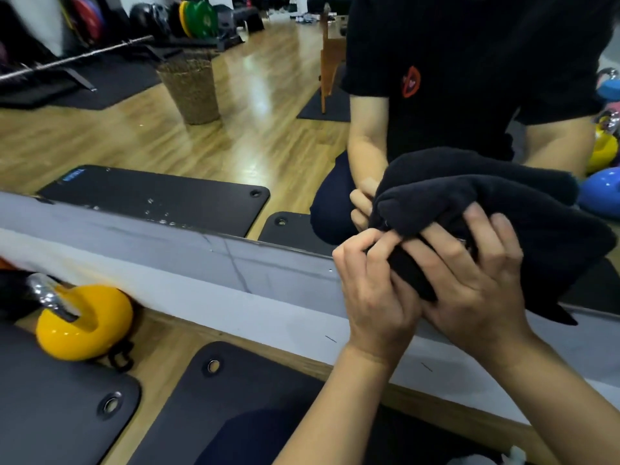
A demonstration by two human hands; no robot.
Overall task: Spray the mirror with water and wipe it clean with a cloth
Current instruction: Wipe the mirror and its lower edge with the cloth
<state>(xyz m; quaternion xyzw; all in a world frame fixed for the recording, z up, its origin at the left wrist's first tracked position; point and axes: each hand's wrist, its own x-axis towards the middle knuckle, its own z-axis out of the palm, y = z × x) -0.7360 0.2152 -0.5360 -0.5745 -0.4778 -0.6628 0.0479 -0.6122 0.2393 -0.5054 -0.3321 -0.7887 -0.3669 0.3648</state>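
A large wall mirror (208,139) fills the upper part of the head view, with water drops on the glass near its bottom edge. In front of it I hold a dark bunched cloth (476,209) with both hands. My left hand (375,290) pinches the cloth's lower left part with curled fingers. My right hand (473,280) grips it from below, fingers wrapped into the folds. The cloth sits close to the glass, just above the mirror's grey base ledge (208,283). The mirror shows a crouching person in a black shirt, holding the same cloth. No spray bottle is visible.
A yellow kettlebell (87,323) with a chrome handle lies on the wooden floor at lower left. Black exercise mats (60,391) cover the floor near me. The mirror reflects a woven basket, a barbell, weight plates and coloured kettlebells.
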